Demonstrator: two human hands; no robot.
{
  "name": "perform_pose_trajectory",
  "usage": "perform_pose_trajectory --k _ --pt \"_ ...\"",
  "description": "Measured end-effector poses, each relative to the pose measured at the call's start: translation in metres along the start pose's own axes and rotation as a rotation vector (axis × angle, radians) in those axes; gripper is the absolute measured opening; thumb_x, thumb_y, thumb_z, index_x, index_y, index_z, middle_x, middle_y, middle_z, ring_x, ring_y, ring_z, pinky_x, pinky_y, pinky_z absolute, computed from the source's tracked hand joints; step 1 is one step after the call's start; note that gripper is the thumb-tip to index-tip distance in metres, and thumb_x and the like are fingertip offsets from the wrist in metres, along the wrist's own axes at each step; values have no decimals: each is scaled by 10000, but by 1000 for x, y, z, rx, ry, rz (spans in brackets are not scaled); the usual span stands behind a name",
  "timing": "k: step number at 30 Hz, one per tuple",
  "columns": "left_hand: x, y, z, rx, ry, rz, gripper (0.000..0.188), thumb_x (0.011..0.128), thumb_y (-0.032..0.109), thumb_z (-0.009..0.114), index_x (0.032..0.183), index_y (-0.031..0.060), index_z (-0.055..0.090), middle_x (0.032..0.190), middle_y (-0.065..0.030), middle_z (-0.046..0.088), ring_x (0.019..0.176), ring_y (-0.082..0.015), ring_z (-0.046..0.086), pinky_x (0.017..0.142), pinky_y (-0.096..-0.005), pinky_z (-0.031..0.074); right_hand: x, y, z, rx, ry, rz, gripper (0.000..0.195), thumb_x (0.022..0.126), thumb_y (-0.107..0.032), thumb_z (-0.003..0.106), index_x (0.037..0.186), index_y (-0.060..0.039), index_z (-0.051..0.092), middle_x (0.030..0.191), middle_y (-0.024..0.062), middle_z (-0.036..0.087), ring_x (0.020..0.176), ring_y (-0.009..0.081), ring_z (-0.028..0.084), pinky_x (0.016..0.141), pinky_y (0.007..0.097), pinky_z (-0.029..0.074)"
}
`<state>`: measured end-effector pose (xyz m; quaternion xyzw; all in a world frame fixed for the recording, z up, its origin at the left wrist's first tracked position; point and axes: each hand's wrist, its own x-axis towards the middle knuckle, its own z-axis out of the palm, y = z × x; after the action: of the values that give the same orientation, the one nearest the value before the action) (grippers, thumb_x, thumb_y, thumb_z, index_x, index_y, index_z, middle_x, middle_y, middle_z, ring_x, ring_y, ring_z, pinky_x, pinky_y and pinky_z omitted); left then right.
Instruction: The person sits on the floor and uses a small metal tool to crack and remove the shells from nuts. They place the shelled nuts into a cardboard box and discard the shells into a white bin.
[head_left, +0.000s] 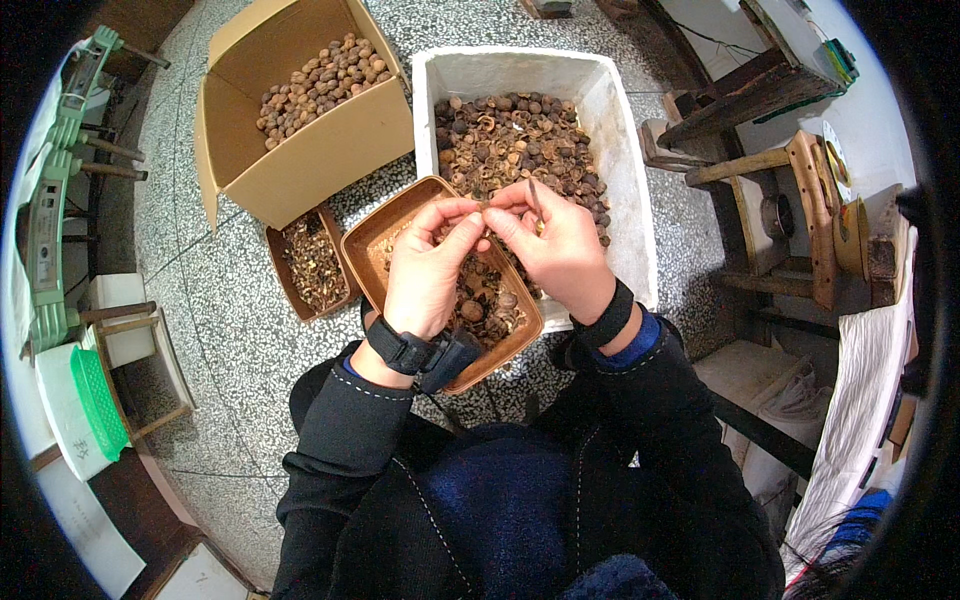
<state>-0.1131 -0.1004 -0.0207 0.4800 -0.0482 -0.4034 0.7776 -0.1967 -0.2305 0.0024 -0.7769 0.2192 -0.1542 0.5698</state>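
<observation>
My left hand (429, 279) and my right hand (559, 238) meet fingertip to fingertip over a brown rectangular tray (531, 313). Between their thumbs and forefingers is a small brownish piece (484, 205), mostly covered; it looks like part of a nut. A thin dark pick-like tool (535, 196) sticks up between the fingers of my right hand. Walnuts (472, 311) and broken bits lie in the tray under my hands. Beyond it, a white foam box (632, 187) holds many cracked nut shells (517, 142).
A cardboard box (322, 165) with whole walnuts (322, 86) stands at the back left. Below it sits a smaller brown tray (276, 259) of nut fragments (311, 262). Wooden stools (814, 217) line the right side. A green plastic basket (99, 401) is at the left.
</observation>
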Motion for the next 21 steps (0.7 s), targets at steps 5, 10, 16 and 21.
perform_pose_trajectory --k 5,10,16,21 --pt "1 -1 0 37 -1 -12 148 911 31 608 1059 43 607 945 -18 623 801 -107 592 732 -227 508 -1 -4 -3 -123 9 -41 154 889 -159 629 938 -15 607 761 122 650 630 150 602 584 288 469" --pt "1 2 -1 -145 46 -105 137 913 40 597 1050 48 589 956 -20 610 824 -116 600 749 -231 514 -1 1 -2 62 28 -19 145 901 -142 615 932 -1 605 755 84 654 667 119 597 613 276 476" --pt "5 3 -7 -300 -55 -110 152 936 98 522 1064 26 564 1026 -87 608 944 -179 593 862 -288 506 1 7 -3 207 27 64 127 917 -130 598 946 -8 616 774 44 654 711 87 590 641 259 479" --pt "6 3 -10 -442 -161 -134 250 964 194 474 1078 -10 561 1056 -144 604 983 -243 587 917 -336 493 2 3 -5 314 23 136 107 929 -114 581 946 -12 611 784 19 647 683 63 562 600 230 451"
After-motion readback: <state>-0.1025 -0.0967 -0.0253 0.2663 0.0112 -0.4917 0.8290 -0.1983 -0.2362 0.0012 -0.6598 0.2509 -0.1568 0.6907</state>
